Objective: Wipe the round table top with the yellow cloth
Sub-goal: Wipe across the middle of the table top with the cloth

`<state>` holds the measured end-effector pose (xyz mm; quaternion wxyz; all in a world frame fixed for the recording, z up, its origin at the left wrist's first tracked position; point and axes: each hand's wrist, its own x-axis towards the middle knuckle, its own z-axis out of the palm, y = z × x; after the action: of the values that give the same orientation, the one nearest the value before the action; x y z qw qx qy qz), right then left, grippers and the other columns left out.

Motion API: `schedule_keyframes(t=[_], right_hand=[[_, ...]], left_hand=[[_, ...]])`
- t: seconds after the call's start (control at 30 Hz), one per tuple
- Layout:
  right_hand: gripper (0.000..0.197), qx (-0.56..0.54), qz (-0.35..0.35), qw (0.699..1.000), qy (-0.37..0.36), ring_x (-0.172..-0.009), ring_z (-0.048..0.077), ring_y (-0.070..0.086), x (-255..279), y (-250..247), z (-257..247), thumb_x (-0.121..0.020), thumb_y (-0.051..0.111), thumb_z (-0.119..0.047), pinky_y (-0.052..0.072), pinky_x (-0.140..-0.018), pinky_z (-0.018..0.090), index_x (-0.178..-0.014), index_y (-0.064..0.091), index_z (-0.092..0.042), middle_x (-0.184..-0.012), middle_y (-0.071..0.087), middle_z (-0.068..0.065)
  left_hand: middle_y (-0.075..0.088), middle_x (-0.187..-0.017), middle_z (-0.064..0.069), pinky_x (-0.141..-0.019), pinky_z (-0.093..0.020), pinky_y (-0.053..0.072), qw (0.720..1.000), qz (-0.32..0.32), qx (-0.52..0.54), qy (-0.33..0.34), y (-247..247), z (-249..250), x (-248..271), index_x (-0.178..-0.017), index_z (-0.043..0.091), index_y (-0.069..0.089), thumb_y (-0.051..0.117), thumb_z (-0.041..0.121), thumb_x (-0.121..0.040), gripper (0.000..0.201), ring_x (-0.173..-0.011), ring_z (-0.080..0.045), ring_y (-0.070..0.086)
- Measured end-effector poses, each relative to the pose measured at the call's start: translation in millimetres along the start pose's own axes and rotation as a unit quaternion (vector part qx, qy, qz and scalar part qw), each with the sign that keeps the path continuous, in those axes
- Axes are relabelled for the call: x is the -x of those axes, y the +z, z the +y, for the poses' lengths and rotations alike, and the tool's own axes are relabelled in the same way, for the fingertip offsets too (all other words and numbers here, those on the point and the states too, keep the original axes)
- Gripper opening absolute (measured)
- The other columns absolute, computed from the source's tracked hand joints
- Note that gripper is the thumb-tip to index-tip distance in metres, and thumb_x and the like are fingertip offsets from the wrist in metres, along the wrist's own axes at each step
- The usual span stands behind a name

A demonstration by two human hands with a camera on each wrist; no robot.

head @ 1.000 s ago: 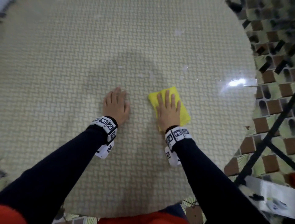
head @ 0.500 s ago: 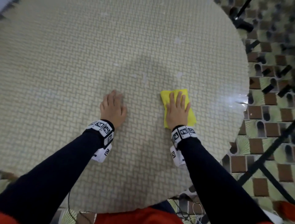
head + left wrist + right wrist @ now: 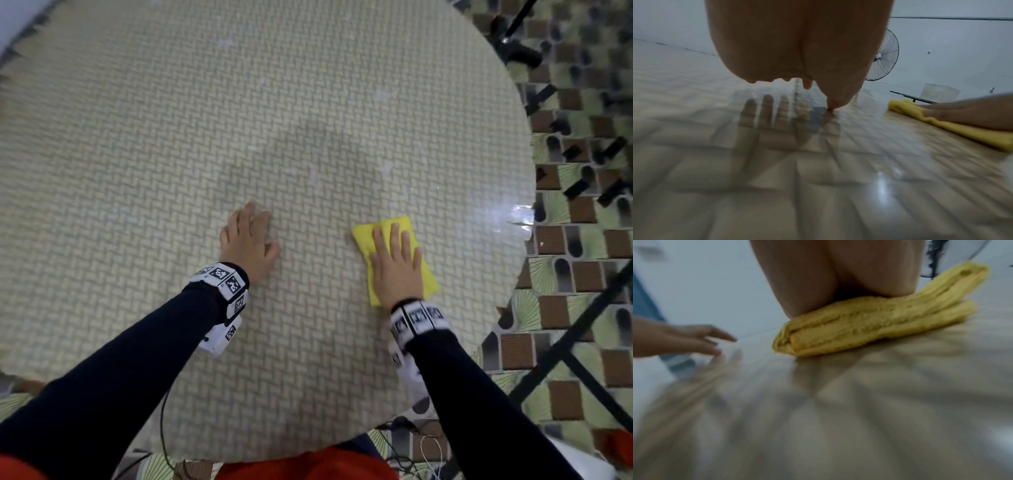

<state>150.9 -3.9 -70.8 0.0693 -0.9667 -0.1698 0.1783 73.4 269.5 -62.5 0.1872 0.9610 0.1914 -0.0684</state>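
The round table top [image 3: 171, 137] has a glossy woven herringbone pattern and fills most of the head view. A folded yellow cloth [image 3: 368, 236] lies on it at the right, near the table's edge. My right hand [image 3: 394, 263] presses flat on the cloth with straight fingers. In the right wrist view the palm [image 3: 818, 280] bears down on the folded cloth [image 3: 869, 324]. My left hand [image 3: 248, 240] rests flat on the bare table to the left of the cloth, holding nothing. The left wrist view shows its thumb [image 3: 835, 100] touching the surface, with the cloth [image 3: 962, 129] at the right.
Small pale smears [image 3: 317, 178] mark the table beyond the hands. The table edge [image 3: 527, 205] runs close to the right of the cloth, with a tiled floor [image 3: 582, 274] and black frame bars [image 3: 565, 342] below. A standing fan [image 3: 884, 55] shows in the left wrist view.
My right hand has slid the cloth to the right, away from the left hand, and the cloth's angle on the table has shifted. The left hand has stayed planted on the table.
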Motion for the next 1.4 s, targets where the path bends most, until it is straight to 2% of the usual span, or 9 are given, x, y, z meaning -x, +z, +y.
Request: schedule_keyframes(t=[0.13, 0.3, 0.37, 0.5, 0.63, 0.77, 0.93, 1.23, 1.4], right_hand=[[0.051, -0.027, 0.0, 1.0, -0.008, -0.148, 0.031, -0.004, -25, 2, -46, -0.105, 0.019, -0.032, -0.005, -0.117, 0.047, -0.154, 0.007, -0.023, -0.161, -0.004, 0.011], [0.053, 0.018, -0.021, 0.985, -0.172, -0.142, 0.034, 0.027, 58, 32, -47, -0.098, 0.024, -0.034, 0.02, -0.114, 0.05, -0.149, 0.03, -0.021, -0.156, 0.026, 0.012], [0.05, 0.036, -0.03, 0.984, -0.173, -0.144, 0.028, 0.024, 91, 37, -14, -0.101, 0.023, -0.034, 0.017, -0.115, 0.047, -0.15, 0.025, -0.025, -0.157, 0.023, 0.007], [0.055, 0.02, 0.0, 1.0, -0.014, -0.147, 0.021, 0.006, 82, 16, 44, -0.101, 0.004, -0.045, 0.008, -0.116, 0.049, -0.152, 0.014, -0.03, -0.16, 0.007, 0.0], [0.053, -0.063, 0.069, 0.981, 0.172, -0.148, 0.029, -0.003, 14, -3, 43, -0.101, 0.013, -0.043, -0.003, -0.116, 0.052, -0.153, 0.011, -0.03, -0.161, -0.003, 0.005], [0.055, -0.076, 0.044, 0.994, 0.063, -0.147, 0.035, 0.005, -4, 3, -2, -0.102, 0.011, -0.035, -0.001, -0.118, 0.048, -0.153, 0.018, -0.015, -0.159, 0.005, 0.016], [0.053, -0.031, -0.002, 0.992, -0.125, -0.139, 0.035, 0.033, 74, 29, 8, -0.104, 0.01, -0.037, 0.016, -0.115, 0.045, -0.145, 0.036, -0.016, -0.151, 0.034, 0.017], [0.052, -0.081, 0.053, 0.984, 0.152, -0.148, 0.03, -0.005, -6, -34, 124, -0.104, 0.018, -0.036, -0.002, -0.118, 0.049, -0.154, 0.012, -0.021, -0.161, -0.004, 0.01], [0.051, -0.058, -0.017, 0.997, -0.042, -0.148, 0.028, -0.007, -25, -27, 76, -0.105, 0.014, -0.036, -0.006, -0.118, 0.047, -0.154, 0.012, -0.023, -0.161, -0.004, 0.009]], left_hand=[[0.013, -0.159, -0.006, -0.113, -0.047, 0.012, 0.999, 0.007, -0.028, 0.032, -2, -2, -4, -0.147, 0.022, 0.031, 0.052, 0.04, -0.092, 0.062, -0.145, -0.028, 0.014], [0.023, -0.157, -0.008, -0.108, -0.05, 0.021, 0.999, 0.012, -0.021, 0.033, 1, -6, -4, -0.142, 0.019, 0.041, 0.045, 0.05, -0.086, 0.064, -0.141, -0.03, 0.024], [0.025, -0.156, -0.009, -0.107, -0.051, 0.022, 0.999, 0.011, -0.019, 0.04, 1, -7, -3, -0.14, 0.017, 0.042, 0.048, 0.047, -0.087, 0.061, -0.141, -0.031, 0.026], [0.019, -0.158, -0.008, -0.111, -0.051, 0.017, 0.999, 0.005, -0.016, 0.049, 2, -6, -3, -0.144, 0.017, 0.036, 0.053, 0.037, -0.093, 0.057, -0.143, -0.029, 0.019], [0.015, -0.159, -0.005, -0.113, -0.049, 0.015, 0.998, -0.008, -0.012, 0.057, 1, -2, -5, -0.145, 0.02, 0.033, 0.05, 0.035, -0.093, 0.056, -0.145, -0.027, 0.015], [0.02, -0.158, -0.005, -0.111, -0.048, 0.017, 0.997, 0.005, -0.001, 0.072, 5, 11, -6, -0.143, 0.019, 0.038, 0.044, 0.028, -0.094, 0.05, -0.143, -0.026, 0.021], [0.019, -0.159, -0.005, -0.112, -0.046, 0.015, 0.996, -0.001, 0.008, 0.084, 14, 36, -4, -0.143, 0.017, 0.037, 0.045, 0.031, -0.095, 0.051, -0.143, -0.025, 0.02], [0.023, -0.156, -0.005, -0.11, -0.044, 0.018, 0.998, -0.014, -0.006, 0.065, 33, 87, 1, -0.144, 0.018, 0.036, 0.037, 0.047, -0.089, 0.062, -0.14, -0.027, 0.022], [0.04, -0.142, -0.008, -0.105, -0.041, 0.025, 0.998, 0.048, -0.024, 0.014, 37, 113, 4, -0.135, 0.014, 0.047, 0.052, 0.031, -0.092, 0.046, -0.128, -0.028, 0.034]])
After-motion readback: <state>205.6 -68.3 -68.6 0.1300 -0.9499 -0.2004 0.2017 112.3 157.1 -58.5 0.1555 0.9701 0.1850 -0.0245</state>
